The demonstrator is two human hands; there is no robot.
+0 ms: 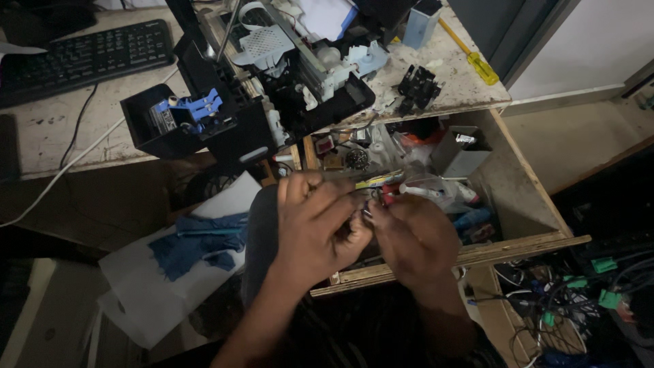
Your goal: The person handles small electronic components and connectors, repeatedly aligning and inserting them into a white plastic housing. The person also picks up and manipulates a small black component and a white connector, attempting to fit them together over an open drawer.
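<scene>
— What are your fingers doing right now?

— Your left hand (320, 225) and right hand (415, 235) meet fingertip to fingertip over the open drawer (524, 197). Both are curled in around a small red-tipped part (388, 195); you pinch it between them, though how each finger sits on it is too blurred to tell.

— Which way does it point?

— Its long axis can't be read; only the red end shows, toward the back of the drawer. Just behind it one yellow strip (377, 180) lies across the drawer, running left to right.

— And around the drawer?

— Above it, on the bench, one dismantled printer (272, 82) sits with its black casing open. Right of that, near the bench's edge, one yellow-handled screwdriver (477, 63) lies pointing up-left. Far left of the drawer sits one black keyboard (82, 58). Left of the drawer, lower down, one blue cloth (197, 245) lies on white paper (136, 286).
</scene>
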